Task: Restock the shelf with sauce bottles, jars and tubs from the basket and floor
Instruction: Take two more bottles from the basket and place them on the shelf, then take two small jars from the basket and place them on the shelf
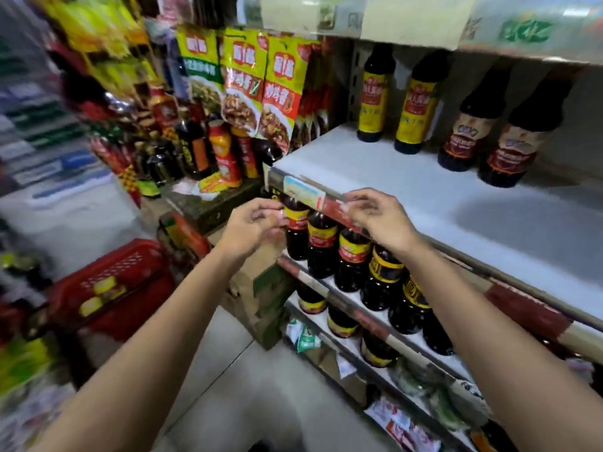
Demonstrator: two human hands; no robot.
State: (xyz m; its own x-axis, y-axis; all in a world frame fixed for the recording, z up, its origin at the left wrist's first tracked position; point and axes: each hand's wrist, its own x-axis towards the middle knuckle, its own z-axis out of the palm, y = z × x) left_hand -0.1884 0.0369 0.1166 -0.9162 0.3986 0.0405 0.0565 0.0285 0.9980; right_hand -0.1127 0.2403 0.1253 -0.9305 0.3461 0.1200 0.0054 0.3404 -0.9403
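Both my hands hover in front of the white shelf, near its front edge. My left hand hangs with loosely curled fingers and holds nothing, just left of a dark sauce bottle on the lower shelf. My right hand is also empty, its fingers relaxed over the shelf's price strip. Two yellow-labelled dark bottles and two brown-labelled dark bottles stand at the back of the white shelf. The red basket sits low at the left with yellow-lidded jars inside.
A row of dark bottles fills the lower shelf, with more below. Cardboard boxes stand between basket and shelving. Hanging seasoning packets and mixed bottles crowd the left stack. Grey floor tiles lie underfoot.
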